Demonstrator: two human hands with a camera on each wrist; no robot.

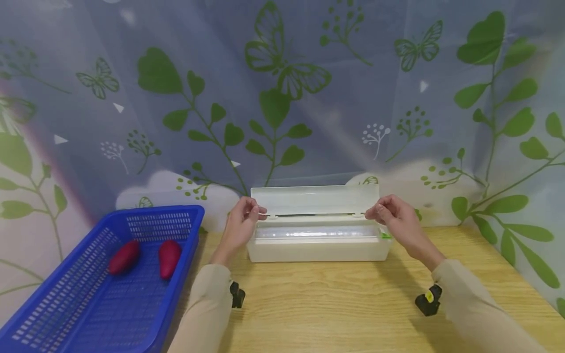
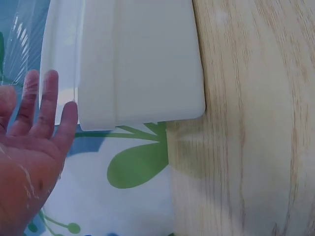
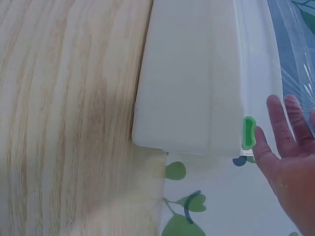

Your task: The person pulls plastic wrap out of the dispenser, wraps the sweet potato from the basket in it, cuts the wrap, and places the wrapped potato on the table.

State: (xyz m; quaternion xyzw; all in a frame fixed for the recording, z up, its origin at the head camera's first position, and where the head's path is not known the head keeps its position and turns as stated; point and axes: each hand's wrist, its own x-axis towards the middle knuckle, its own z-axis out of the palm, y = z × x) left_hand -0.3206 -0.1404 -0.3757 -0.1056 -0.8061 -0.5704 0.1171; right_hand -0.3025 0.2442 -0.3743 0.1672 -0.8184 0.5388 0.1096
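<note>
A long cream cling film dispenser (image 1: 318, 251) stands at the back of the table, its lid (image 1: 315, 198) raised. Inside lies a shiny, clear roll (image 1: 315, 232). My left hand (image 1: 240, 223) is at the dispenser's left end, thumb and forefinger pinching the cling film (image 2: 22, 44). At the other end my right hand (image 1: 399, 225) pinches the film's other side, beside a green slider (image 3: 249, 132). Both wrist views show the clear sheet stretched above the dispenser, its other fingers spread below; the right thumb's grip lies outside the right wrist view.
To the left stands a blue plastic basket (image 1: 154, 211) holding two dark red, oblong items, a left one (image 1: 125, 257) and a right one (image 1: 169, 259). The wooden table (image 1: 326, 304) reaches forward from the dispenser. A leaf-patterned curtain (image 1: 309, 137) hangs right behind it.
</note>
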